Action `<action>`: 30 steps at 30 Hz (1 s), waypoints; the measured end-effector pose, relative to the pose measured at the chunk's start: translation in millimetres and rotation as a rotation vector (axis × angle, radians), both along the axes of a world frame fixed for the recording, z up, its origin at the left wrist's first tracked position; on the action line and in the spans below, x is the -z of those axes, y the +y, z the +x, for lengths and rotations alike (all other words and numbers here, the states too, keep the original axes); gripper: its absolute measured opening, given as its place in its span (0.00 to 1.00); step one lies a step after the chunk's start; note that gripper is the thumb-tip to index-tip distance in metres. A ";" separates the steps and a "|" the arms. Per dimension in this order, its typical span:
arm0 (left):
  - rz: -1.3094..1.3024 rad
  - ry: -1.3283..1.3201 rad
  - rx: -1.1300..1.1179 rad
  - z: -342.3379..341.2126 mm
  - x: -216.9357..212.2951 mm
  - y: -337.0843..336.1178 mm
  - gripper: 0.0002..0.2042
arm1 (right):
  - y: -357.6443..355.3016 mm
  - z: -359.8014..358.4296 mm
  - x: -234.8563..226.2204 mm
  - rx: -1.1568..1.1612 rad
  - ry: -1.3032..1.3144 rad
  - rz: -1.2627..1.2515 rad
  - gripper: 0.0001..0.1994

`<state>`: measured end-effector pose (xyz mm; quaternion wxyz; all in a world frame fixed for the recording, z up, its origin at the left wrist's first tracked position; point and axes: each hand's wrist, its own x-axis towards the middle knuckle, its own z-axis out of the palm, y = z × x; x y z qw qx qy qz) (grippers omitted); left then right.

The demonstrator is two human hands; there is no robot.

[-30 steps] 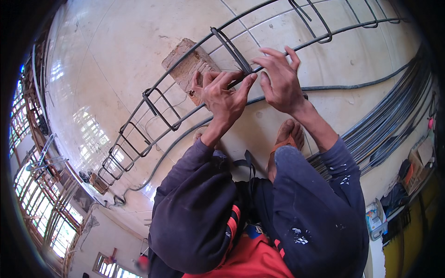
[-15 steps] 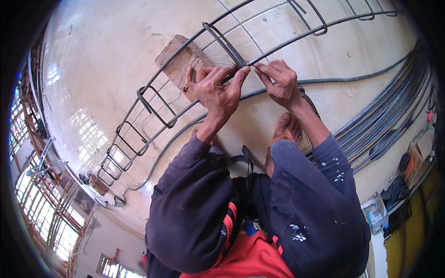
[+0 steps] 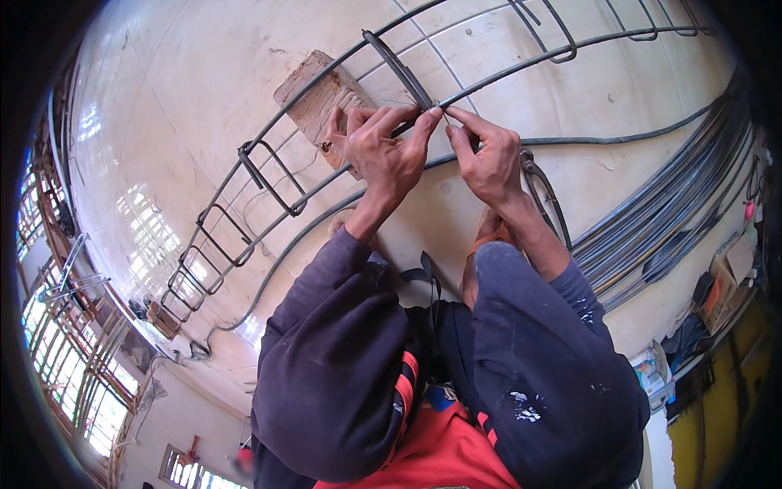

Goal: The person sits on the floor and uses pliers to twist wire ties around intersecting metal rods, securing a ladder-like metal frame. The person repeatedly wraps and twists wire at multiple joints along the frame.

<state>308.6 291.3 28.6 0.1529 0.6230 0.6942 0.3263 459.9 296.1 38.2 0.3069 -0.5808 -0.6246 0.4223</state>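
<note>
A long rebar cage of two dark bars and bent stirrups curves across the view. My left hand (image 3: 384, 159) is closed at the nearer bar (image 3: 521, 67), thumb and forefinger pinching it where a doubled stirrup (image 3: 396, 67) meets it. Its other fingers are bent above the bar. Right beside that joint, my right hand (image 3: 494, 167) pinches a thin tie wire (image 3: 445, 116) between thumb and forefinger. The fingertips of both hands nearly meet, hiding part of the joint. Under the cage, by my left hand, lies a rough reddish brick (image 3: 314, 102).
Dark-handled pincers (image 3: 550, 196) rest on the floor by my right wrist. A loose bar (image 3: 603, 139) runs behind my hands toward a bundle of rods (image 3: 668, 204) at the right. My bent knees (image 3: 521, 285) are close below. Farther right stands a cardboard box (image 3: 729, 273).
My right hand has come left and closer to the joint, its fingers now against the wire there. My left hand keeps its pinch. More of the pincers shows.
</note>
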 end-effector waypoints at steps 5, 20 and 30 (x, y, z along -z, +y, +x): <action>0.079 0.015 0.006 -0.2 1.9 -2.3 0.11 | 9.8 5.9 14.3 -0.213 -0.131 0.307 0.09; 0.138 -0.097 -0.140 7.7 -2.4 -5.5 0.15 | 4.2 -0.6 -27.8 0.028 0.030 -0.309 0.10; 0.342 -0.003 0.004 6.7 19.4 -9.4 0.11 | 2.1 -3.0 -28.9 0.139 0.196 -0.457 0.11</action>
